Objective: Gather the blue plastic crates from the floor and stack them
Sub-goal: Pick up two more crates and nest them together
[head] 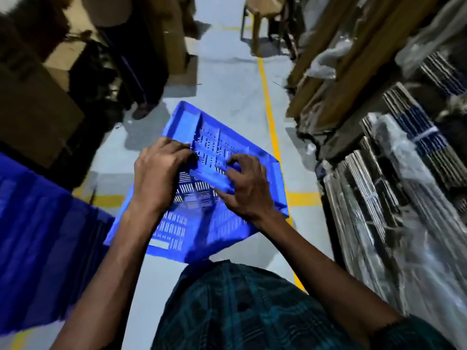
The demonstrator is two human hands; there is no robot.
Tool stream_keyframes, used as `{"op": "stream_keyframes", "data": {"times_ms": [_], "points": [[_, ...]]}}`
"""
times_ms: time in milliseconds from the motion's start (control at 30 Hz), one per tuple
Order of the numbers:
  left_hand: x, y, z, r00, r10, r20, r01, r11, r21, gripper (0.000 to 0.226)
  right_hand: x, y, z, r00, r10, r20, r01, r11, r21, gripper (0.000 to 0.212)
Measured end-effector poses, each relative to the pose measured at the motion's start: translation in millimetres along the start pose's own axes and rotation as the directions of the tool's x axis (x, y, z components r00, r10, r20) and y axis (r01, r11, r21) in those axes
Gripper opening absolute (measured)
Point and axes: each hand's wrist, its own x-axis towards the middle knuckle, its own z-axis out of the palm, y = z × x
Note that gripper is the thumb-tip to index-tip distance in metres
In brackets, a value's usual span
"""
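Above the grey floor [227,79], mid-aisle: one blue crate [202,223], slotted walls, held tilted and clear of the ground in front of the person's checked shirt [235,306]. Left hand [158,173] grips the crate's upper edge, fingers curled over it; right hand [243,188] clamps the same edge just beside it, fingers bent into the slots. Lower left: further blue crates [38,248] (blurred, count not legible), near the held one but apart. Left side: cardboard boxes [32,109] crowding the aisle, with a second person's foot [141,111] beyond them. Right side: bundled flat cardboard stock [394,198], partly wrapped in plastic, narrowing the passage. Floor marked with a yellow line [269,114] passing under the crate.
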Motion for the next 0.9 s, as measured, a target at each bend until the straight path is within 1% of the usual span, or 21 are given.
{"op": "stream_keyframes", "data": {"times_ms": [67,133,200,233,300,367,433,533,600,633,667,700,800,900], "points": [[-12.9,-2.1,-14.1,0.997,-0.054,-0.059,0.056,0.998,0.033,0.019,7.4,-10.3,4.7,0.998,-0.055,0.019,0.053,0.995,0.082,0.038],[-25.7,-5.4,-32.6,0.979,-0.122,-0.163,0.131,0.990,0.044,0.020,14.1,-27.0,12.5,0.992,-0.111,0.063,0.093,0.967,0.236,0.042],[-38.8,-10.5,-48.9,0.943,-0.178,-0.282,0.188,0.982,0.009,0.023,23.1,-47.7,19.0,0.985,-0.129,0.111,0.078,0.921,0.382,0.046],[-46.6,-13.6,-57.3,0.918,-0.209,-0.337,0.222,0.975,-0.001,0.030,28.6,-60.6,21.5,0.980,-0.144,0.139,0.070,0.897,0.435,0.046],[-61.1,-21.4,-69.2,0.848,-0.296,-0.441,0.326,0.945,-0.007,0.051,37.4,-83.4,24.9,0.969,-0.177,0.175,0.069,0.866,0.495,0.044],[-74.1,-29.3,-76.8,0.751,-0.391,-0.532,0.424,0.903,-0.065,0.064,46.7,-100.7,28.8,0.964,-0.202,0.175,0.081,0.845,0.529,0.038],[-90.5,-42.7,-83.3,0.662,-0.451,-0.598,0.481,0.868,-0.121,0.066,58.1,-120.4,34.9,0.962,-0.225,0.157,0.103,0.827,0.552,0.038],[-116.9,-71.1,-87.6,0.566,-0.500,-0.656,0.580,0.806,-0.114,0.072,73.2,-153.1,46.5,0.968,-0.211,0.135,0.097,0.813,0.573,0.038],[-143.5,-93.3,-95.0,0.471,-0.530,-0.705,0.684,0.724,-0.088,0.079,80.1,-184.7,53.2,0.966,-0.237,0.101,0.131,0.790,0.599,0.043],[-150.6,-98.8,-93.1,0.436,-0.538,-0.721,0.720,0.690,-0.080,0.081,81.8,-188.1,53.3,0.971,-0.218,0.096,0.117,0.787,0.605,0.044],[-160.4,-104.7,-93.4,0.392,-0.542,-0.743,0.748,0.658,-0.086,0.082,84.1,-195.6,50.8,0.974,-0.208,0.085,0.112,0.779,0.617,0.041],[-173.7,-112.3,-93.5,0.331,-0.555,-0.763,0.774,0.622,-0.116,0.083,86.2,-203.0,48.5,0.974,-0.216,0.066,0.126,0.765,0.632,0.037],[-221.6,-144.9,-112.9,0.091,-0.586,-0.805,0.840,0.480,-0.254,0.088,105.5,-244.4,43.0,0.947,-0.317,0.057,0.207,0.736,0.645,0.033],[-261.5,-162.0,-122.2,-0.108,-0.616,-0.780,0.857,0.340,-0.387,0.094,118.4,-276.0,32.1,0.890,-0.456,0.008,0.359,0.712,0.604,0.037]]}}
